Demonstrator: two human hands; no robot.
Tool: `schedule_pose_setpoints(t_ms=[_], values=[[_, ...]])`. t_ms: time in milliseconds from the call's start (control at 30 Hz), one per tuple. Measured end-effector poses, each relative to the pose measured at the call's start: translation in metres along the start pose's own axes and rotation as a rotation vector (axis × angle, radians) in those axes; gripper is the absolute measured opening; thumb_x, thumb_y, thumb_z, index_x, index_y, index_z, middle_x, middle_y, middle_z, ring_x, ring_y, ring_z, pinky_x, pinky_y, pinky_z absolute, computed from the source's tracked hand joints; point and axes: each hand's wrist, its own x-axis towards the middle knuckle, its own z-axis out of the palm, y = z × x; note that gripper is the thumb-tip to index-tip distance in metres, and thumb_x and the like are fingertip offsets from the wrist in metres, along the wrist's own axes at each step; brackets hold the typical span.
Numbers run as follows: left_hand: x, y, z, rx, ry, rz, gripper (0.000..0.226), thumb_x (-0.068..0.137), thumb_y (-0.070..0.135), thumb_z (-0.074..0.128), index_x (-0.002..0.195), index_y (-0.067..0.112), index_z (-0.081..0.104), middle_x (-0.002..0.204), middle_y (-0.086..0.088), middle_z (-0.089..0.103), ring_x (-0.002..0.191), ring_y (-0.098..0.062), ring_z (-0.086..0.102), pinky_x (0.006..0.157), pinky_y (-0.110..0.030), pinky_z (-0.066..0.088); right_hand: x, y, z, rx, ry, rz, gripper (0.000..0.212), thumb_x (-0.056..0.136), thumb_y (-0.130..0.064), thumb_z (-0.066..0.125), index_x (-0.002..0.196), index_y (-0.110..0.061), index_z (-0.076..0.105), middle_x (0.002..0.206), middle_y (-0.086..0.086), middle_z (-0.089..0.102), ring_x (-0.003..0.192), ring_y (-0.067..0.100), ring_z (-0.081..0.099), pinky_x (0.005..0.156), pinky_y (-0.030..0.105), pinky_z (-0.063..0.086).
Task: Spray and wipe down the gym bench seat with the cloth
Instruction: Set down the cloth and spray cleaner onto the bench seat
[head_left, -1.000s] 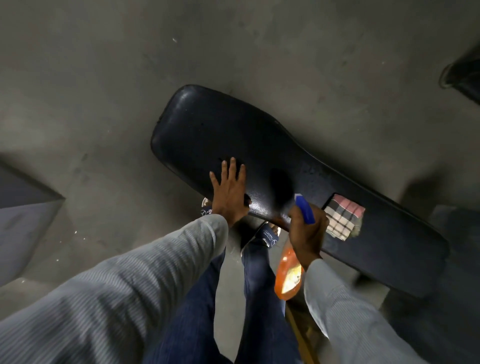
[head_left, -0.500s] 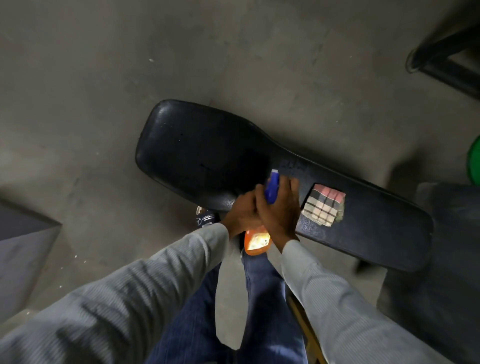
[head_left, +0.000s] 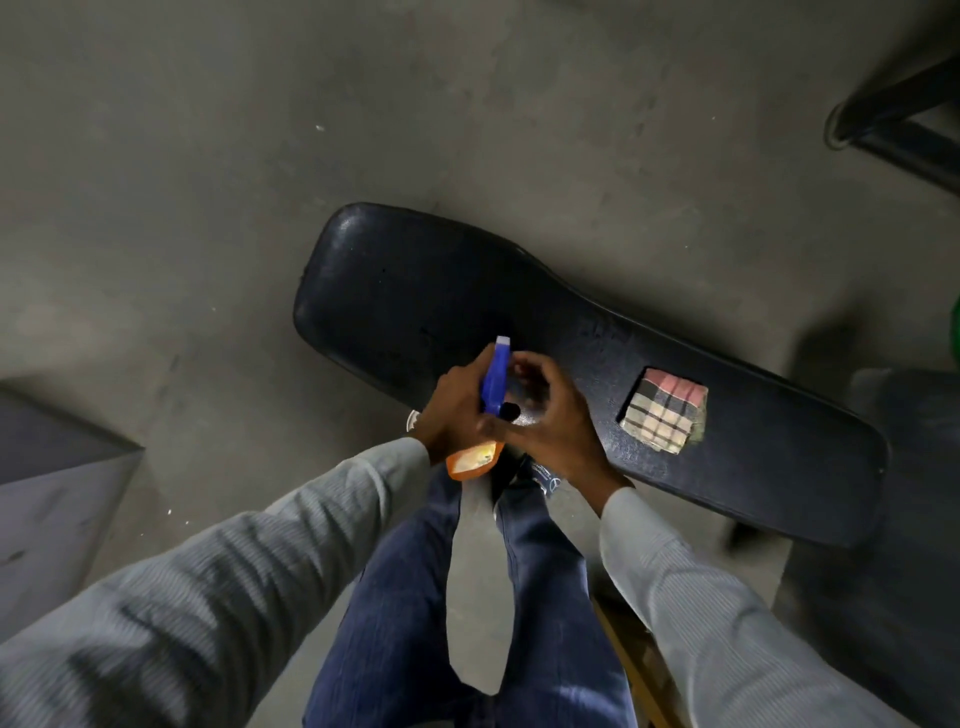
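Head view, looking down: the left hand (head_left: 454, 410) has its grip closed around the spray bottle (head_left: 491, 402), fingers wrapped about the neck just below the blue spray head. That blue head points up and away from the person, toward the wide end of the bench, with its pale nozzle tip at the far end. The bottle's orange body pokes out under the hands, tilted back toward the person's legs. The right hand (head_left: 550, 421) sits against the bottle from the other side, fingers curled loosely near the trigger; whether its grip actually bears on the bottle or only hovers at it I cannot tell, as the fingers are blurred. Both hands are held over the near edge of the desk (head_left: 415, 291), a long black padded gym bench seat that runs diagonally, broad and rounded at the far left, narrower through the middle. A wet-looking gleam shows on the padding just beside the right hand's fingers. The cloth (head_left: 665, 415), a folded plaid square in pink, cream and dark stripes, lies flat on the bench to the right of the hands, apart from them and untouched. Grey striped sleeves (head_left: 260, 561) cover both forearms, and blue jeans (head_left: 405, 623) show below. Bare concrete floor (head_left: 208, 156) surrounds the bench.
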Motion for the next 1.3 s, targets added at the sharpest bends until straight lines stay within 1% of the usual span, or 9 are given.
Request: schedule_pose_setpoints(t_ms=[200, 367, 533, 667, 767, 867, 967, 1233, 1300], values=[[-0.02, -0.015, -0.004, 0.033, 0.19, 0.115, 0.036, 0.073, 0.032, 0.076, 0.105, 0.018, 0.067, 0.09, 0.003, 0.069, 0.075, -0.024, 0.066, 0.073, -0.045, 0.057, -0.003, 0.031, -0.002, -0.094, -0.057, 0.21, 0.099, 0.075, -0.021, 0.099, 0.158, -0.028, 0.046, 0.158, -0.003, 0.052, 0.145, 0.015, 0.051, 0.121, 0.037, 0.047], [-0.033, -0.021, 0.007, 0.045, 0.19, 0.225, 0.023, 0.092, 0.034, 0.078, 0.098, 0.014, 0.068, 0.092, 0.0, 0.064, 0.077, -0.019, 0.061, 0.072, -0.042, 0.054, 0.004, 0.073, 0.0, -0.46, 0.075, 0.339, 0.101, 0.093, -0.038, 0.081, 0.171, -0.023, 0.019, 0.177, 0.011, 0.025, 0.161, 0.037, 0.032, 0.125, 0.06, 0.04], [-0.031, -0.022, 0.014, 0.042, 0.202, 0.196, 0.042, 0.078, 0.024, 0.083, 0.112, 0.011, 0.062, 0.116, -0.001, 0.051, 0.089, -0.015, 0.055, 0.078, -0.025, 0.052, 0.014, 0.103, -0.005, -0.667, 0.147, 0.367, 0.111, 0.094, -0.046, 0.079, 0.172, -0.009, 0.009, 0.18, 0.02, 0.008, 0.167, 0.041, 0.011, 0.133, 0.057, 0.026], [-0.03, -0.027, 0.017, -0.063, 0.275, 0.098, 0.04, 0.087, 0.035, 0.084, 0.111, 0.012, 0.063, 0.103, 0.003, 0.065, 0.086, -0.015, 0.064, 0.084, -0.03, 0.057, 0.014, 0.103, -0.002, -0.657, 0.084, 0.39, 0.113, 0.097, -0.05, 0.075, 0.172, -0.004, 0.004, 0.18, 0.021, -0.001, 0.168, 0.042, 0.0, 0.134, 0.052, 0.018], [-0.034, -0.022, 0.011, -0.397, 0.397, 0.031, 0.032, 0.087, 0.011, 0.086, 0.113, 0.003, 0.068, 0.098, -0.009, 0.074, 0.09, -0.024, 0.074, 0.085, -0.036, 0.061, 0.02, 0.095, -0.003, -0.631, 0.093, 0.414, 0.111, 0.098, -0.053, 0.072, 0.171, -0.002, 0.006, 0.18, 0.021, 0.0, 0.168, 0.042, -0.001, 0.134, 0.053, 0.018], [-0.032, -0.011, 0.006, -0.45, 0.459, 0.099, 0.027, 0.092, -0.003, 0.077, 0.114, -0.004, 0.062, 0.099, -0.006, 0.07, 0.095, -0.02, 0.073, 0.089, -0.034, 0.06, 0.024, 0.093, -0.001, -0.662, 0.081, 0.433, 0.114, 0.098, -0.058, 0.07, 0.171, -0.001, 0.004, 0.18, 0.023, -0.001, 0.167, 0.043, 0.0, 0.134, 0.052, 0.018], [-0.026, -0.002, 0.011, -0.411, 0.441, 0.175, 0.018, 0.095, 0.01, 0.077, 0.102, 0.002, 0.062, 0.091, -0.008, 0.064, 0.084, -0.03, 0.067, 0.08, -0.053, 0.06, 0.026, 0.092, 0.002, -0.712, 0.038, 0.455, 0.121, 0.096, -0.064, 0.069, 0.17, 0.001, -0.001, 0.179, 0.025, -0.003, 0.167, 0.043, -0.001, 0.135, 0.05, 0.016], [-0.007, 0.005, 0.02, -0.283, 0.43, 0.055, 0.029, 0.097, 0.042, 0.077, 0.079, 0.024, 0.064, 0.078, 0.003, 0.058, 0.066, -0.025, 0.057, 0.062, -0.053, 0.051, 0.03, 0.085, -0.006, -0.837, -0.052, 0.451, 0.123, 0.096, -0.067, 0.066, 0.168, 0.007, 0.0, 0.176, 0.034, 0.001, 0.165, 0.051, 0.005, 0.133, 0.053, 0.019], [-0.011, 0.001, 0.015, -0.157, 0.37, 0.068, 0.034, 0.097, 0.045, 0.076, 0.073, 0.028, 0.06, 0.072, 0.008, 0.052, 0.061, -0.018, 0.053, 0.058, -0.041, 0.048, 0.031, 0.084, -0.004, -0.88, -0.055, 0.457, 0.125, 0.095, -0.071, 0.065, 0.168, 0.008, 0.0, 0.175, 0.035, 0.003, 0.164, 0.052, 0.008, 0.133, 0.053, 0.021]])
